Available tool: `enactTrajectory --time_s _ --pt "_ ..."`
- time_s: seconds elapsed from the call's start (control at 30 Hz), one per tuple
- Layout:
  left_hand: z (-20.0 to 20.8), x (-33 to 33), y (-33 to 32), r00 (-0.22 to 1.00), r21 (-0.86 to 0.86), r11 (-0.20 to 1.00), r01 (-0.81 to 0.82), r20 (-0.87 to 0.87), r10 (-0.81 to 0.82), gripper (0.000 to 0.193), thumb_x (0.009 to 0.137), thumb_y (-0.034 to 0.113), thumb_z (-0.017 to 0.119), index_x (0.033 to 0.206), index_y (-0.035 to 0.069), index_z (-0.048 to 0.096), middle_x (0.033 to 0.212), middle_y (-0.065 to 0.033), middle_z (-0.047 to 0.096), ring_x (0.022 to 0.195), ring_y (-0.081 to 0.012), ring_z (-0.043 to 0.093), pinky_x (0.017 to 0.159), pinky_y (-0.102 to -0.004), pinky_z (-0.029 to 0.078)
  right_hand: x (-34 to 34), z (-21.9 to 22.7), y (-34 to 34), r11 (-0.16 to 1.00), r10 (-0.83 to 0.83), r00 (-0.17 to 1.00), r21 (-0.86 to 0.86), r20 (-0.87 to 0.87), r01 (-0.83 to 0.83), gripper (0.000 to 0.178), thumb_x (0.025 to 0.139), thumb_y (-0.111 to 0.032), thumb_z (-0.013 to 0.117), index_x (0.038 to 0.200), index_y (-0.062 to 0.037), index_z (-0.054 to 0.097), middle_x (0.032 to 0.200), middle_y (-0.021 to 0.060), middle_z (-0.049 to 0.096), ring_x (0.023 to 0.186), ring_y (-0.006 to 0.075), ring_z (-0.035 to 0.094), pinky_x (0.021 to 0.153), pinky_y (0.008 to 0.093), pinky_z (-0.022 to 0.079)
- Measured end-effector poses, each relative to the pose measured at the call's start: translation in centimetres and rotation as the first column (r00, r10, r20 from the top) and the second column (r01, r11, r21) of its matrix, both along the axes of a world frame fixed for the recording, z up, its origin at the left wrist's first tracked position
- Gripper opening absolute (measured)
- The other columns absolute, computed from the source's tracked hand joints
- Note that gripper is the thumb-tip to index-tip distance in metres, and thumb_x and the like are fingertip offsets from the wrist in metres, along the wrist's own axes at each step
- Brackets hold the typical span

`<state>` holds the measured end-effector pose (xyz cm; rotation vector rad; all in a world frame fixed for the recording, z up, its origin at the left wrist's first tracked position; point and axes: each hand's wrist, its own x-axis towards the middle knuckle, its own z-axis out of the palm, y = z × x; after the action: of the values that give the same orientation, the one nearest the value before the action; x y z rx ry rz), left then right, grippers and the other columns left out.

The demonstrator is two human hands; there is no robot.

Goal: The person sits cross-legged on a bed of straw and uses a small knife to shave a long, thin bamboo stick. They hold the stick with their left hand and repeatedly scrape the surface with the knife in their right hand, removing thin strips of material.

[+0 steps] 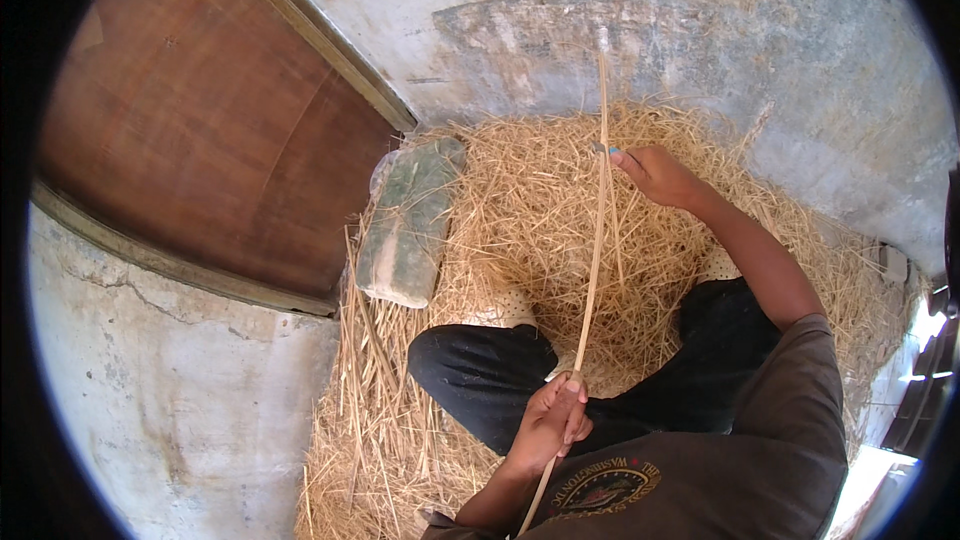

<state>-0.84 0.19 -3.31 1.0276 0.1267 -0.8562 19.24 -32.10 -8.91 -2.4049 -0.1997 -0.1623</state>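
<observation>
A long pale straw-coloured cord (592, 285) runs taut from the wall in front of me down toward my lap. My left hand (553, 418) is closed around it close to my body, and its tail passes out below that hand. Farther up, my right hand (655, 175) reaches in from the right, fingers curled, right beside the cord. From its fingertips sticks out a small grey-tipped tool (599, 147) with a bit of blue at its base; the tip touches or crosses the cord. Exactly what kind of tool it is cannot be made out.
Loose straw (540, 210) covers the floor around my bent legs. A wrapped greenish block (410, 220) lies on it to the left, near a brown wooden door (220, 120). A stained plaster wall (700, 50) stands ahead, and the cord's far end meets it.
</observation>
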Motion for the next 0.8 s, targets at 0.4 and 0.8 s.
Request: enactTrajectory --time_s 0.4,0.8 --pt "0.5 -0.3 -0.1 1.0 -0.006 1.0 -0.001 -0.007 0.001 0.026 0.104 0.024 0.034 0.088 0.007 0.046 0.047 0.0009 0.032 0.035 -0.0064 0.022 0.039 -0.021 0.025 -0.1 0.6 -0.9 0.985 0.068 0.97 0.17 -0.235 -0.027 0.064 0.097 -0.058 0.032 0.056 -0.0103 0.04 0.049 -0.0019 0.033 0.043 0.0118 0.031 0.042 0.0341 0.033" --pt "0.4 -1.0 -0.8 0.999 0.015 1.0 0.006 -0.048 -0.006 0.026 0.104 0.025 0.035 0.087 0.008 0.046 0.045 0.0017 0.03 0.034 -0.0069 0.022 0.043 -0.022 0.025 0.4 -0.3 -2.3 0.807 -0.069 0.966 -0.556 0.247 0.199 0.064 0.091 -0.067 0.033 0.08 -0.0069 0.055 0.055 0.008 0.054 0.049 0.0226 0.056 0.043 0.0371 0.043"
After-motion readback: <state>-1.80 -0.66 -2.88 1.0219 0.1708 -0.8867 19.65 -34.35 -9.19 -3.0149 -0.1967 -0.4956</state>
